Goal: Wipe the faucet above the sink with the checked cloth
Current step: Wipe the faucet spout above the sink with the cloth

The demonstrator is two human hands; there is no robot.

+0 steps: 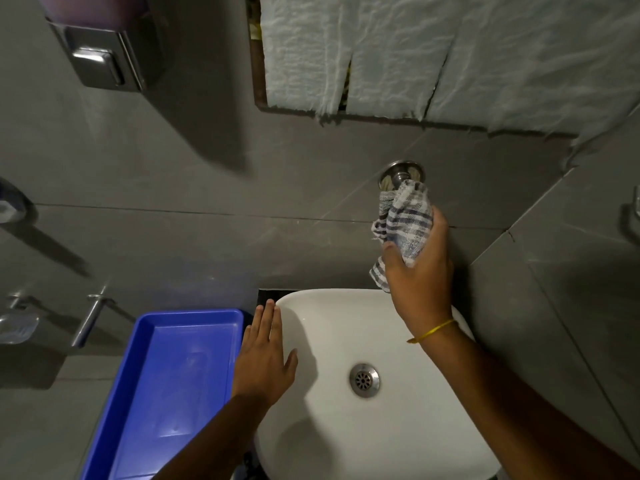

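Observation:
The faucet (401, 173) comes out of the grey tiled wall above the white sink (398, 441); only its round chrome base plate and stem show. A white checked cloth (407, 220) with dark stripes is wrapped around the rest of the faucet and hides the spout. My right hand (420, 275) grips the cloth from below, fingers closed around it, a yellow thread on the wrist. My left hand (265, 358) lies flat with fingers apart on the sink's left rim, holding nothing.
A blue plastic tray (145, 386) sits left of the sink. A metal soap dispenser (100, 57) hangs on the wall at upper left. A metal bar (88, 318) and a soap dish (17, 325) stick out at far left. White cloth (450, 50) covers the mirror above.

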